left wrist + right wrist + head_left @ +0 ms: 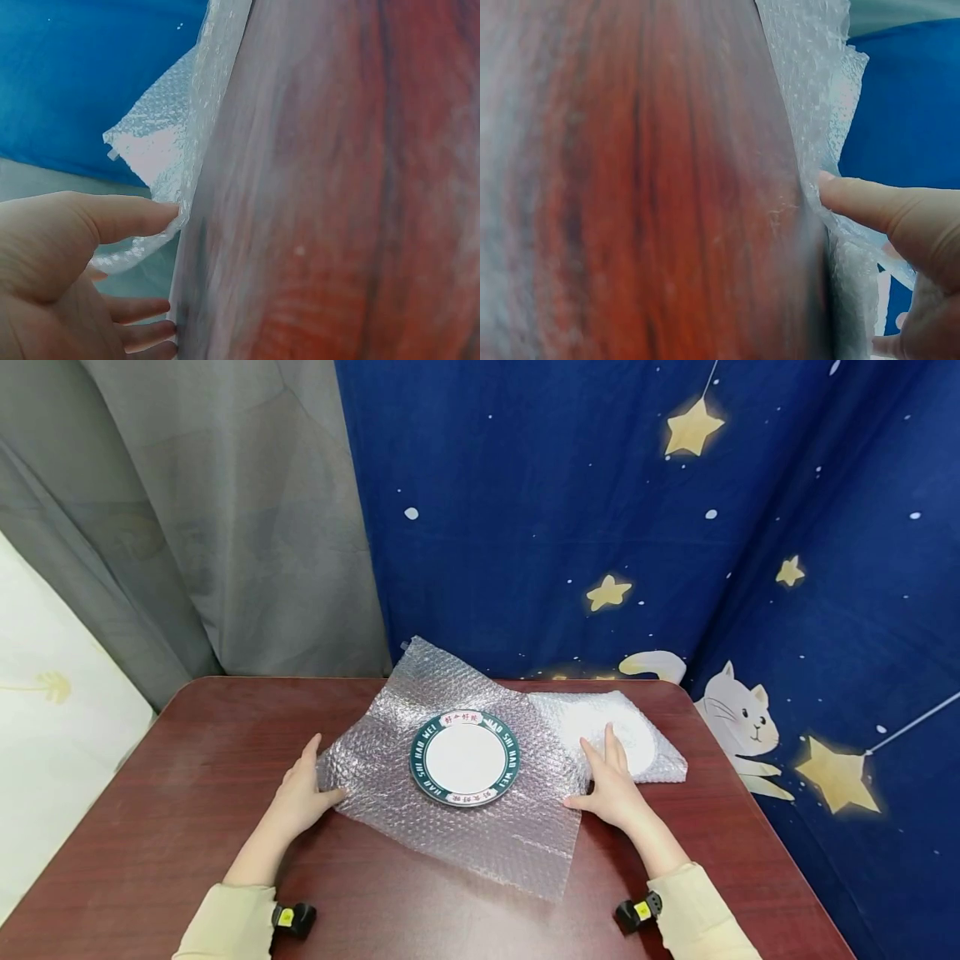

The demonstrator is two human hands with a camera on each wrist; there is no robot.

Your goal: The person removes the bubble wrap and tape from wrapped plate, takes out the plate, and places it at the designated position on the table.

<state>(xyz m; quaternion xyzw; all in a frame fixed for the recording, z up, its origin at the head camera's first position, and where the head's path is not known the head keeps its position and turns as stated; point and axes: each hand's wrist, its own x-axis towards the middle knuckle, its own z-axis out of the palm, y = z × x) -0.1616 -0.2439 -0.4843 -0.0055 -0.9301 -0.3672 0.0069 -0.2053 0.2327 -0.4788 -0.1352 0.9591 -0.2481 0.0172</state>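
One white plate [465, 758] with a green lettered rim lies face up in my head view, on a spread sheet of bubble wrap [525, 843]. Both hands are wide: I have the left hand [300, 789] with its thumb touching the sheet's left edge, the right hand [611, 785] with its thumb at the right edge. Just beyond, a bubble-wrapped bundle [642, 742] rests on the reddish-brown worktop [225, 735], before a blue star-print curtain [525, 527].

A gray curtain [262, 527] and a blue curtain [525, 510] are hanging beyond the far edge of the worktop [187, 760].
Yellow stars [693, 428] are dotting the blue, a printed cat [738, 718] is peeking past the far-right corner, and a white surface [60, 752] is showing beyond the left edge.
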